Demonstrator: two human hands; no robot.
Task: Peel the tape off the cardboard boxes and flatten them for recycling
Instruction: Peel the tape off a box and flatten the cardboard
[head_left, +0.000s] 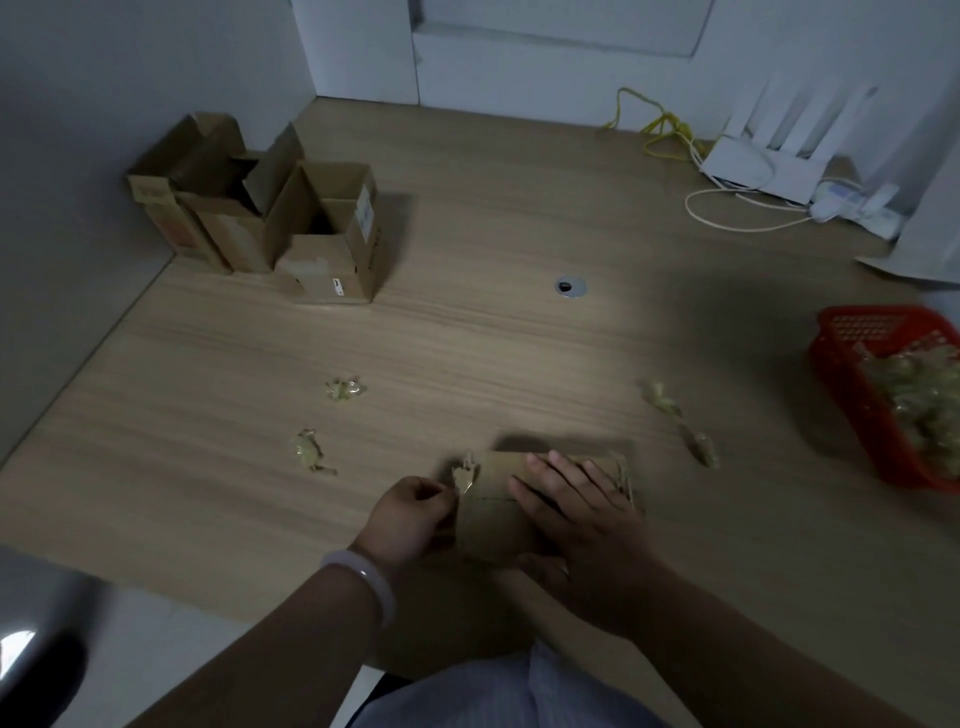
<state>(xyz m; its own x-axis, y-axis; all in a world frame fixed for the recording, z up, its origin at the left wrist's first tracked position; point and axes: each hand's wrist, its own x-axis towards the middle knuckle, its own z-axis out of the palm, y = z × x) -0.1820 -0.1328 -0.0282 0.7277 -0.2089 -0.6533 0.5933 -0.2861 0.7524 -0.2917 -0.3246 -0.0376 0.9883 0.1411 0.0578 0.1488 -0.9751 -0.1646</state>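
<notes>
Brown small cardboard box (493, 514) lies under your right hand (576, 519), whose fingers are spread flat on top. Your left hand (410, 512) pinches a crumpled yellowish tape strip (464, 477) at the box's left edge. Tape scraps (310, 451) lie on either side of it. Red plastic basket (831, 374) is far right, open cardboard boxes (322, 234) back-left.

The wooden table (493, 338) holds open cardboard boxes (260, 218) in the far left corner, one small box (493, 514) near the front, some balled-up tape bits (345, 388), a red basket (841, 374) and a white router (748, 161).
</notes>
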